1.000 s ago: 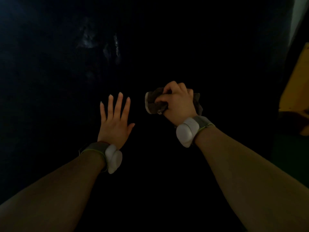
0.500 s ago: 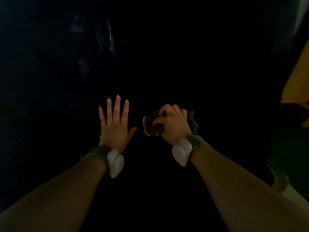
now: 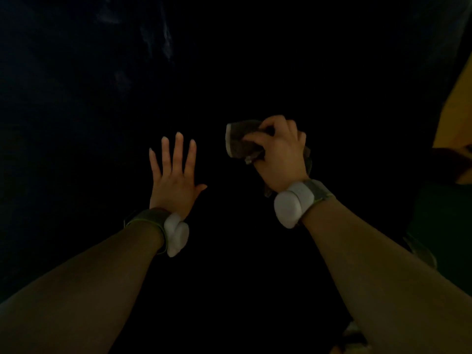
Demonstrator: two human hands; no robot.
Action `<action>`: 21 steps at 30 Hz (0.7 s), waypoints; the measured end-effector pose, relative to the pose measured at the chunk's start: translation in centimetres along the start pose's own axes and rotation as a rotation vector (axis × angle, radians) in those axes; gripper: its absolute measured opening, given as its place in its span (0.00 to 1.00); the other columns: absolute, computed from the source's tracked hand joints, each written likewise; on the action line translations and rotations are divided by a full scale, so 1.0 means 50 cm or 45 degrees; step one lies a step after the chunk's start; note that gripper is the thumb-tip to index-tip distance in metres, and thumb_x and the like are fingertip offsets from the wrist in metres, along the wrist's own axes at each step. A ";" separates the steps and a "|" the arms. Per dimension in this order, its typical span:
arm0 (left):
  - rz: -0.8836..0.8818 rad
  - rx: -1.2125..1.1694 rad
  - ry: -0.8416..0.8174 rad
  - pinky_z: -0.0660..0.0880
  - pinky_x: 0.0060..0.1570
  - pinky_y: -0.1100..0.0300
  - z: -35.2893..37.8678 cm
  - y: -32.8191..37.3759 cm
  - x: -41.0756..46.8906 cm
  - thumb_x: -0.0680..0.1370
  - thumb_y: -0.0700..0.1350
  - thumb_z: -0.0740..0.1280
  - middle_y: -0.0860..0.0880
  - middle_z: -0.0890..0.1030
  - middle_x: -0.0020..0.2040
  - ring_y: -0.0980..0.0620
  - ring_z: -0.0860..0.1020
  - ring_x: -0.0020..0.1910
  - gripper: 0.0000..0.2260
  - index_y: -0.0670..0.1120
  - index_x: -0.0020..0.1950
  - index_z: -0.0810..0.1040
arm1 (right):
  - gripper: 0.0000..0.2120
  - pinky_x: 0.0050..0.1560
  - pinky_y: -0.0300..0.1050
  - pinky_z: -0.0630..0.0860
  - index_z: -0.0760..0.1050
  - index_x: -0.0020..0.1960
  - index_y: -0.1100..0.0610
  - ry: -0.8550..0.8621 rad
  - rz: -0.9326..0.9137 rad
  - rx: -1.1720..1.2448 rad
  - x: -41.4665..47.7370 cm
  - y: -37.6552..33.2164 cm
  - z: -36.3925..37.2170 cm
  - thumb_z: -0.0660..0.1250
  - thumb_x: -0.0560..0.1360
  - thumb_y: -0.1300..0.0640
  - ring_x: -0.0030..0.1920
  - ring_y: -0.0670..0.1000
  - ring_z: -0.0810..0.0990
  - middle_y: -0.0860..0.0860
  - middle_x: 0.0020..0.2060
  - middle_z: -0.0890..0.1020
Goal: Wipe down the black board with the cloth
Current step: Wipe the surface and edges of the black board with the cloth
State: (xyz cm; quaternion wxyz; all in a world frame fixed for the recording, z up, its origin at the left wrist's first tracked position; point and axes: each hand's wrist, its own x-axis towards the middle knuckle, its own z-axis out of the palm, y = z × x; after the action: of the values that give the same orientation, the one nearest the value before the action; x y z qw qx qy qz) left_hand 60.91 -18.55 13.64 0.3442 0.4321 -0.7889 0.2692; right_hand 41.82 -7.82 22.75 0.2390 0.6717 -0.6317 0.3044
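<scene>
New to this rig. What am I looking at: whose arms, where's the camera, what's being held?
No machine here: a person works with bare hands. The single camera sits on their head, looking forward and down, so both forearms reach in from the bottom. The dark surface filling the view is the board. The left hand is spread with straight fingers, apparently flat against it. The right hand has a grip on a crumpled cloth. Each wrist carries a white pod on a strap. A yellow object shows at the right edge, too dim to identify.
</scene>
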 end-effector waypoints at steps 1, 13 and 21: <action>0.006 0.006 0.015 0.38 0.69 0.39 0.002 -0.001 -0.001 0.68 0.59 0.68 0.36 0.50 0.76 0.34 0.47 0.74 0.46 0.43 0.77 0.48 | 0.16 0.67 0.53 0.54 0.72 0.67 0.46 -0.053 0.017 -0.062 -0.007 0.005 0.014 0.60 0.81 0.50 0.70 0.60 0.61 0.55 0.69 0.66; -0.038 -0.086 -0.009 0.44 0.71 0.40 0.022 0.027 -0.086 0.75 0.60 0.55 0.38 0.52 0.76 0.37 0.47 0.75 0.35 0.43 0.77 0.52 | 0.12 0.61 0.49 0.49 0.78 0.60 0.43 -0.094 -0.109 -0.018 -0.093 0.012 0.138 0.61 0.80 0.49 0.64 0.57 0.61 0.52 0.62 0.72; -0.035 -0.017 -0.041 0.46 0.70 0.36 0.076 0.035 -0.143 0.74 0.58 0.65 0.37 0.50 0.76 0.36 0.47 0.74 0.40 0.43 0.77 0.51 | 0.10 0.59 0.50 0.51 0.80 0.57 0.42 -0.271 -0.078 0.054 -0.181 0.011 0.228 0.64 0.77 0.49 0.59 0.55 0.60 0.51 0.59 0.72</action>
State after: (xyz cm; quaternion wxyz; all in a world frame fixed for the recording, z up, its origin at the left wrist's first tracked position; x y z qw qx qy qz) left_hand 61.01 -16.92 5.54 0.3379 0.4449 -0.7901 0.2521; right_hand 42.35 -9.54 8.30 0.1656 0.7242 -0.6259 0.2373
